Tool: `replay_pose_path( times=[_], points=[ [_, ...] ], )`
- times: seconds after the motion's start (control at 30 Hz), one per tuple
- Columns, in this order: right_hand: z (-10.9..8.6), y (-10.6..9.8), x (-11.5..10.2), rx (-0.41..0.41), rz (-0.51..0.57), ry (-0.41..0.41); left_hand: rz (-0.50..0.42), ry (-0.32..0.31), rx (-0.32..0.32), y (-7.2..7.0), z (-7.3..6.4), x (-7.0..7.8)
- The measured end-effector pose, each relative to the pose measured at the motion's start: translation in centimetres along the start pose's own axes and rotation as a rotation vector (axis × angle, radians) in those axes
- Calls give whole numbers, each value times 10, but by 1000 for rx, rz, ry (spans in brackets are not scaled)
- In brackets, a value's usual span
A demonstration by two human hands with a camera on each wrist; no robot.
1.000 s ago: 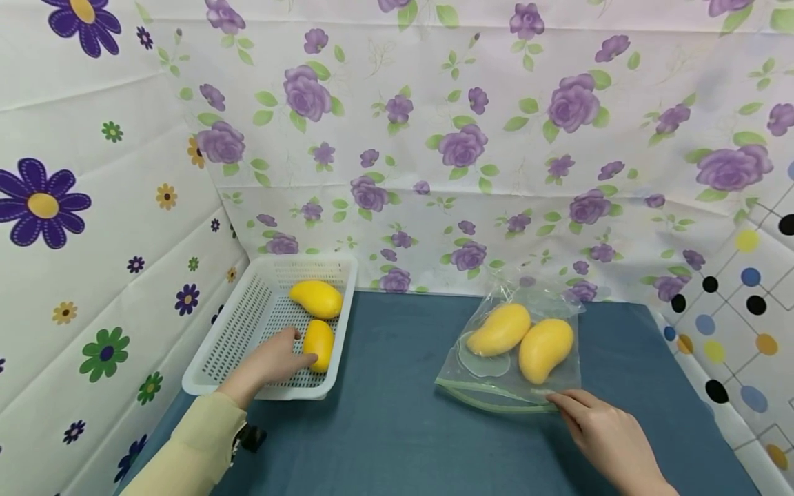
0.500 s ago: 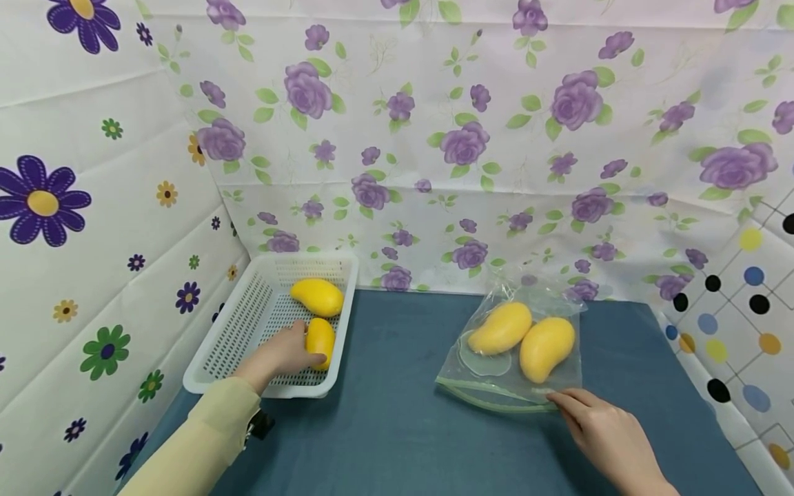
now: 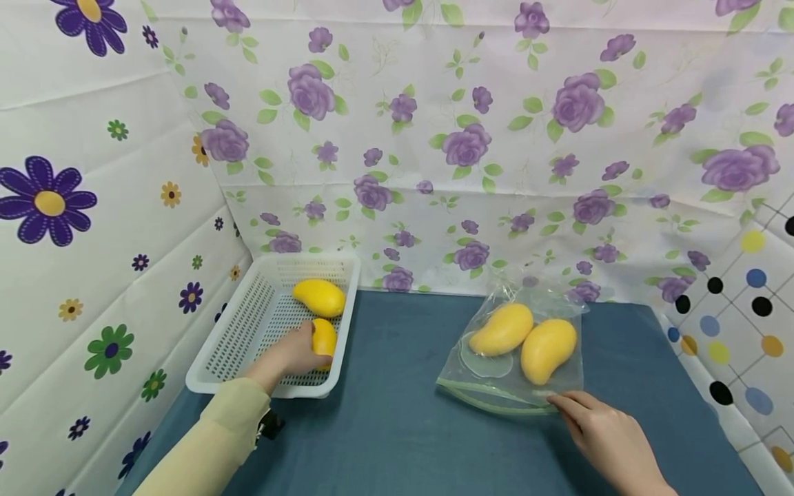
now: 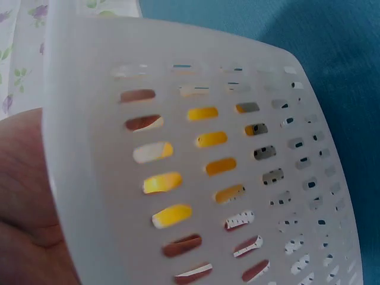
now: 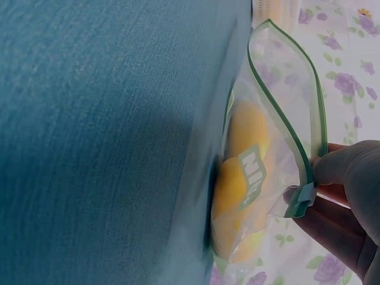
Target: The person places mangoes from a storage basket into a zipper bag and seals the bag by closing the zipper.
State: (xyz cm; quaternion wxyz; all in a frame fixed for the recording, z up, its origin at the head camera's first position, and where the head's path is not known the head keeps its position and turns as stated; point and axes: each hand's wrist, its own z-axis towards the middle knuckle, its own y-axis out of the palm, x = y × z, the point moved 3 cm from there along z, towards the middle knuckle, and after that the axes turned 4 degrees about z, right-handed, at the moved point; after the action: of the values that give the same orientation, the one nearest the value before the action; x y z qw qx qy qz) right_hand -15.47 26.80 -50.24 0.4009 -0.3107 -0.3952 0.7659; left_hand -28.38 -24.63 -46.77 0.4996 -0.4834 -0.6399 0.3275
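In the head view my left hand (image 3: 296, 351) reaches into the white basket (image 3: 211, 379) and grips the nearer yellow mango (image 3: 324, 337), thumb on its near end and fingers over its left side. Another mango (image 3: 319, 297) lies just behind it in the basket. Seen from the left wrist, the basket wall (image 4: 107, 178) hides most of the hand and the held mango. My right hand (image 3: 611, 434) pinches the corner of a clear zip bag (image 3: 490, 393) at its green-edged mouth. Two mangoes (image 3: 501, 329) lie inside the bag. The mouth gapes in the right wrist view, where a slider (image 5: 306, 193) shows beside the fingers.
A blue cloth (image 3: 397, 413) covers the table between basket and bag. Flower-printed sheeting (image 3: 422, 138) rises behind, with more printed sheeting (image 3: 56, 303) along the left side and dotted sheeting (image 3: 744, 331) on the right. The basket stands in the back left corner.
My left hand has shifted a little to the right and its fingers have closed around the nearer mango. The right hand and the bag have stayed in place.
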Motion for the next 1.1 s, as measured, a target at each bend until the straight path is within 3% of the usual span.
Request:
replay_pose_path(
  times=[0.4, 0.87, 1.1],
  points=[
    [-1, 2, 0, -14, 2, 8, 35, -30, -10, 8, 14, -2],
    [-1, 7, 2, -58, 16, 40, 2, -11, 14, 15, 14, -3],
    [-3, 9, 2, -61, 31, 44, 26, -48, -13, 17, 18, -4]
  ],
)
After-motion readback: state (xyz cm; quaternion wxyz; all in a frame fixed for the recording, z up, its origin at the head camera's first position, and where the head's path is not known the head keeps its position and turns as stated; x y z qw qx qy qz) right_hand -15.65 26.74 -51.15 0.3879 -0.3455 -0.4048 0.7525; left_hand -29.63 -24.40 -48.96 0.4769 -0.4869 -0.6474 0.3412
